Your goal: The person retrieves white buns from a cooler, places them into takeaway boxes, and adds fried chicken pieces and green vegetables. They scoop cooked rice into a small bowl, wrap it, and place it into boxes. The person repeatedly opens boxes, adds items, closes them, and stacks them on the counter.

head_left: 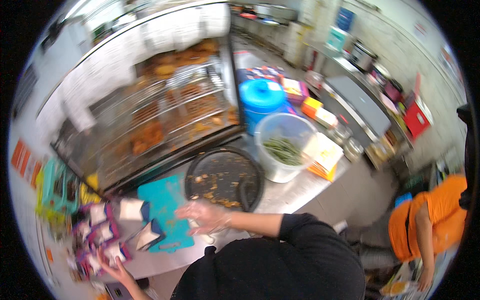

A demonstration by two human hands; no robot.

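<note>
My left hand [116, 271], bare, is at the lower left with its fingers apart. It reaches beside a cluster of purple-and-white paper food cartons [117, 251]; whether a fingertip touches the nearest one I cannot tell. A clear plastic glove covers my right hand [204, 216], which hovers with stretched fingers over the right edge of a teal cutting board [167, 200]. Nothing shows in it, though it is somewhat blurred. Two open cartons with dark blue sides stand apart from the cluster, one a white-fronted carton [132, 209], the other a tilted carton [148, 235] on the board's edge.
Beyond the board lies a round black tray [220, 175] with crumbs. A heated display case [165, 105] of fried food fills the far left. A clear tub of green beans [282, 150] and a blue lidded bucket [261, 97] stand right. A person in orange [425, 215] is at right.
</note>
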